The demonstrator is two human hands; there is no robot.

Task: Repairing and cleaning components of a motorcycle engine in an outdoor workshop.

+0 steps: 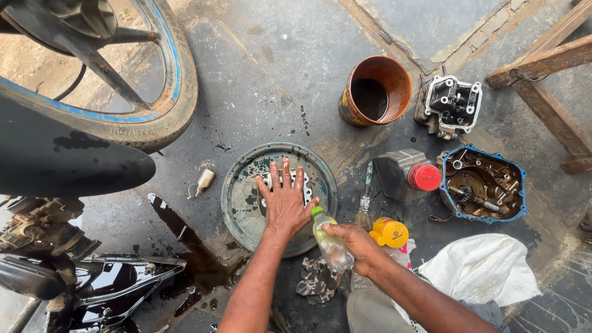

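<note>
My left hand (283, 200) lies flat with fingers spread on a pale metal gasket-like plate (304, 187), which sits in a round, dirty metal tray (240, 197) on the floor. My right hand (356, 245) grips a small clear plastic bottle (328, 242) with a green cap, tilted so the cap points at the left hand and the tray.
Around the tray: a rusty orange can (376, 91), an engine cylinder head (450, 103), a grey can with red cap (408, 174), a blue-rimmed pan of engine parts (485, 183), a paintbrush (365, 197), a yellow cap (390, 232), a white sack (481, 268), a rag (316, 280). A motorcycle wheel (123, 92) stands at left; wooden bench legs (549, 80) at right.
</note>
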